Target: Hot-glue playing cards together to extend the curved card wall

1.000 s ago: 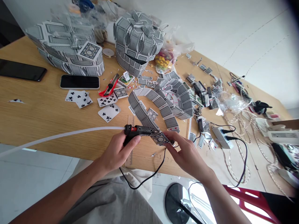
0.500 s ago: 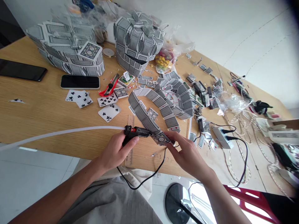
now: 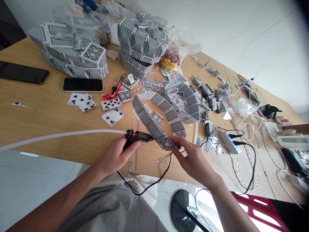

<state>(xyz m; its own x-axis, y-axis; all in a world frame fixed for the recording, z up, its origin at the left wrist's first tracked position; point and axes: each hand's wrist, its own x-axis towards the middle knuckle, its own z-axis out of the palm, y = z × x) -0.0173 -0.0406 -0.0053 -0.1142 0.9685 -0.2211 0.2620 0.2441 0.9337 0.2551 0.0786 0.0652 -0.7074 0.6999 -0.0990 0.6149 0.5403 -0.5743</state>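
Observation:
My left hand (image 3: 118, 153) is closed round a black hot glue gun (image 3: 137, 136) with a long white glue stick (image 3: 72, 133) trailing from its back. The nozzle points right, close beside a curved strip of playing cards (image 3: 154, 125). My right hand (image 3: 190, 158) pinches the near end of that strip, where a patterned card back shows. The strip loops away from me and back round to a loose end with red marks. Behind it on the right lies a ring of joined cards (image 3: 189, 100). A clear ruler (image 3: 134, 151) lies under the glue gun.
Two card-built forms, a boat-like one (image 3: 70, 48) and a rounded one (image 3: 142, 45), stand at the back. A red box cutter (image 3: 114, 88), loose cards (image 3: 113, 116) and two phones (image 3: 82, 84) lie left. Card scraps, a power strip (image 3: 230, 141) and cords occupy the right.
My left hand has drawn the glue gun slightly left and down, so its nozzle sits farther from the strip's near end. My right hand and the strip have stayed in place.

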